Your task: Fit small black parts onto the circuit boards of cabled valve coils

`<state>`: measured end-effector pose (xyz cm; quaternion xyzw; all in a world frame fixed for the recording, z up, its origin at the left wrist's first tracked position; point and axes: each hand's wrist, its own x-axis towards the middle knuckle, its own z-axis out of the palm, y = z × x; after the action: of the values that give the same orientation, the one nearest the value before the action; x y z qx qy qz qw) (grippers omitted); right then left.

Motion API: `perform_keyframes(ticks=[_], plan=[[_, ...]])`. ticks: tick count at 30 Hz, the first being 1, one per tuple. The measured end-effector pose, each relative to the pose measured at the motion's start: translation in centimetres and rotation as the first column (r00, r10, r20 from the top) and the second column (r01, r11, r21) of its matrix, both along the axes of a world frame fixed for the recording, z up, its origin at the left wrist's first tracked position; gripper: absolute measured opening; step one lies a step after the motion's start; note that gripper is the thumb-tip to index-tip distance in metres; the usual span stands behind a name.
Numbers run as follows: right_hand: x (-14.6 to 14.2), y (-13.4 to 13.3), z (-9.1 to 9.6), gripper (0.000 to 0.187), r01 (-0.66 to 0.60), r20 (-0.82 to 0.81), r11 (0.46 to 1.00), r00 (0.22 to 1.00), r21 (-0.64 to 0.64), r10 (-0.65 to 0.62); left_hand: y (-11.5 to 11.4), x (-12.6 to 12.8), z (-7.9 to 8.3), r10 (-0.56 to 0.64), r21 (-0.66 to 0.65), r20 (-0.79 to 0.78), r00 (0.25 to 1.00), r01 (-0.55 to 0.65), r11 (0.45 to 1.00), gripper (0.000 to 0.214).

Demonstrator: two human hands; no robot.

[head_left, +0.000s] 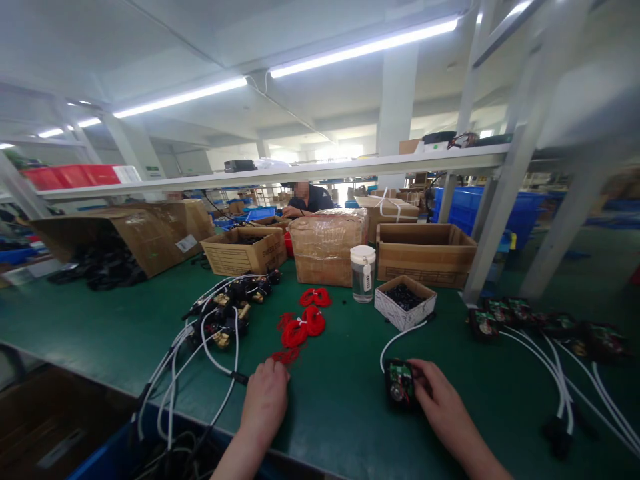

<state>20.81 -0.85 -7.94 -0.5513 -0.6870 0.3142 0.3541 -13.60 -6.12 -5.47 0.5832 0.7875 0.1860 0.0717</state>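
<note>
My right hand (436,399) is closed on a small black module with a green circuit board (399,385), resting on the green table (340,400). A white cable (395,340) runs from the module toward a small white box. My left hand (265,399) rests on the table with fingers curled at a bundle of red wires (286,357); whether it grips them is hidden. More red wire bundles (304,327) lie just beyond.
A pile of black-and-brass parts with white cables (225,313) lies to the left. A small white box of black parts (405,301), a clear jar (363,273) and cardboard boxes (425,252) stand behind. Finished modules with cables (545,327) lie at right. A person (307,199) sits across.
</note>
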Motion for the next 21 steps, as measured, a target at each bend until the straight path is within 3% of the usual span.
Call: perform_keyframes(ticks=[3,5,10,14,17,21], plan=[[0.0,0.0,-0.3,0.04,-0.01,-0.016,1.0,1.0,0.017,0.01,0.1,-0.1,0.9,-0.013,0.013,0.042,0.999,0.012,1.0,0.023],[0.1,0.0,-0.5,0.04,-0.017,-0.03,1.0,0.999,0.026,0.018,0.2,-0.6,2.5,-0.021,0.023,0.104,0.994,0.019,1.0,0.023],[0.2,0.2,-1.2,0.038,-0.018,-0.081,0.999,0.996,0.038,0.021,0.0,-1.0,9.6,-0.086,0.07,0.28,0.956,0.07,0.995,0.031],[0.5,0.8,-1.5,0.038,0.035,-0.202,0.999,0.979,0.004,-0.034,-0.7,0.7,15.1,-0.176,0.109,0.565,0.806,0.138,0.984,0.033],[0.7,0.6,0.2,0.032,0.092,-0.26,0.992,0.963,0.084,-0.067,-1.1,2.7,17.3,-0.217,0.091,0.693,0.688,0.215,0.972,0.035],[-0.5,-1.3,5.1,0.026,-0.032,-0.268,0.977,0.959,0.212,0.09,-1.2,5.2,17.7,-0.238,0.06,0.782,0.576,0.311,0.949,0.034]])
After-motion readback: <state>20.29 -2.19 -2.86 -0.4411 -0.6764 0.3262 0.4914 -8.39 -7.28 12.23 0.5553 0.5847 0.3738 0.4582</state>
